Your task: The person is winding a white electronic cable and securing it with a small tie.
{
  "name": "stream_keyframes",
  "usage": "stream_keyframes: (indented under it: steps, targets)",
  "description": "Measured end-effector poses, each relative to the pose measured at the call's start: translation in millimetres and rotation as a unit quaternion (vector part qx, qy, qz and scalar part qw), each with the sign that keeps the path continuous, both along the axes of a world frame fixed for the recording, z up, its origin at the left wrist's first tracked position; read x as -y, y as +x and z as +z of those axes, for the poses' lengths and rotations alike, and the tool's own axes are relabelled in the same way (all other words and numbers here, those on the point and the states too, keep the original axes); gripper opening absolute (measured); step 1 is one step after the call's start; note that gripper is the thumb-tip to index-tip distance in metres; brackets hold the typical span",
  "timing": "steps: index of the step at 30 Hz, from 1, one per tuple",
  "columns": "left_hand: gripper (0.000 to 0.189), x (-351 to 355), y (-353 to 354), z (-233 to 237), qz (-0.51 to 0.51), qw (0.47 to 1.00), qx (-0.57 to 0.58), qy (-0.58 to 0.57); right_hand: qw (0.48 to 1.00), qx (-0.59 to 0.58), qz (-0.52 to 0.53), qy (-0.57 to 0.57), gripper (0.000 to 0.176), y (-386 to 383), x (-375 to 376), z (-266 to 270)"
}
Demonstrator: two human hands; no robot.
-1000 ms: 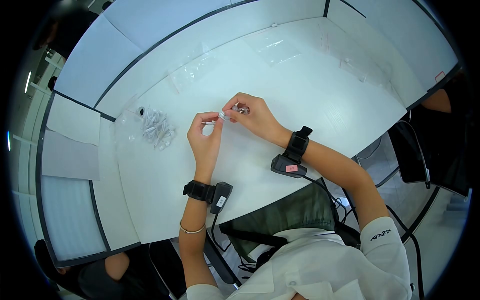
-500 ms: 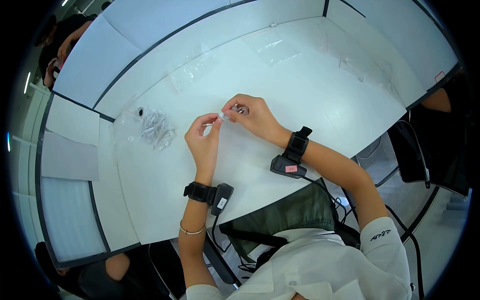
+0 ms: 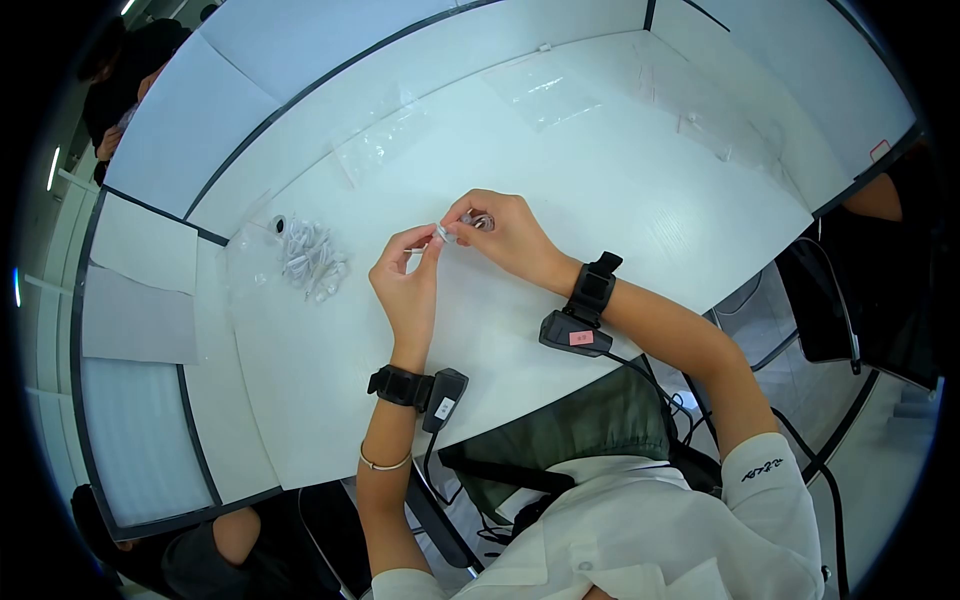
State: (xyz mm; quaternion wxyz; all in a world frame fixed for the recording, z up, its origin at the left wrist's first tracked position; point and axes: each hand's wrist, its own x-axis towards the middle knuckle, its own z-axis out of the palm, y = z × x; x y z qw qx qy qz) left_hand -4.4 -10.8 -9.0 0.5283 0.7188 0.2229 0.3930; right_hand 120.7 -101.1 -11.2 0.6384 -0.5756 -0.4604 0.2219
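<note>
Over the middle of the white table [image 3: 560, 190], my left hand [image 3: 403, 268] pinches one end of a small white cable bundle [image 3: 446, 234]. My right hand [image 3: 503, 232] has its fingers closed on the same bundle, and a coiled part [image 3: 483, 221] shows between its fingers. The fingertips of both hands nearly meet. To the left of my hands lies a tangled pile of white cables [image 3: 312, 258], with a small dark round roll [image 3: 279, 224] at its upper left edge. What exactly the bundle is, is too small to tell.
Clear plastic bags [image 3: 555, 97] lie toward the back, with another bag [image 3: 385, 135] left of them and more film [image 3: 720, 145] at the right. Low partitions [image 3: 340, 110] border the table. Black boxes with cables hang at both wrists. Other people sit beyond the partitions.
My hands have barely moved and still hold the bundle. The person beyond the partition at the upper left has shifted their arms.
</note>
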Motion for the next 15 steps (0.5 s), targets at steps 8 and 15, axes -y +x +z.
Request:
stream_keyframes:
  steps: [8,15]
  targets:
    - [0.014,-2.9,-0.2,-2.3,-0.016,1.000,-0.008,0.018,1.000,-0.014,-0.004,-0.003,0.006,-2.1,2.0,4.9]
    - [0.013,-5.7,0.6,-6.5,-0.028,0.999,-0.006,0.020,1.000,0.002,-0.001,0.001,0.005,-1.6,0.2,2.3]
